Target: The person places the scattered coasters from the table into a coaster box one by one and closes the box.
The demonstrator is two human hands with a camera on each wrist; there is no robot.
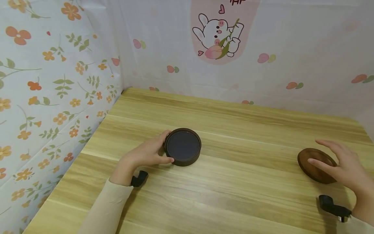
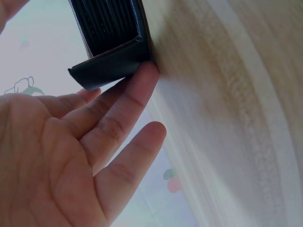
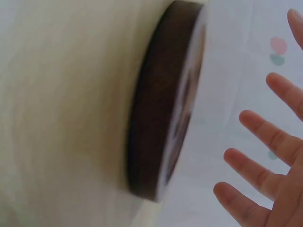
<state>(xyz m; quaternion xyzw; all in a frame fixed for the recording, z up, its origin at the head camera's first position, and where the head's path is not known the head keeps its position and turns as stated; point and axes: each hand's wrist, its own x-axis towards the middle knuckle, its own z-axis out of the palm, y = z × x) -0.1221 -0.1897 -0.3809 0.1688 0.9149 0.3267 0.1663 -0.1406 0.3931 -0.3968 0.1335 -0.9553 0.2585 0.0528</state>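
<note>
A round black coaster holder (image 1: 182, 146) stands left of the table's middle, with a dark stitched-edged disc on top. In the left wrist view, its side opening shows stacked ribbed edges inside the coaster holder (image 2: 111, 28). My left hand (image 1: 149, 151) holds its left side, thumb at the near rim and fingers at the far rim. On the right lies a round brown wooden disc (image 1: 317, 165), blurred in the right wrist view. My right hand (image 1: 346, 164) is over its right part, fingers spread; the right wrist view shows them apart from the disc (image 3: 163, 101).
The wooden table (image 1: 228, 195) meets a white cloth (image 1: 163, 39) with a rabbit print at the back. A flower-patterned cloth (image 1: 55, 91) hangs along the left edge. Black wrist-camera mounts (image 1: 140, 178) sit beneath both wrists, close to the tabletop.
</note>
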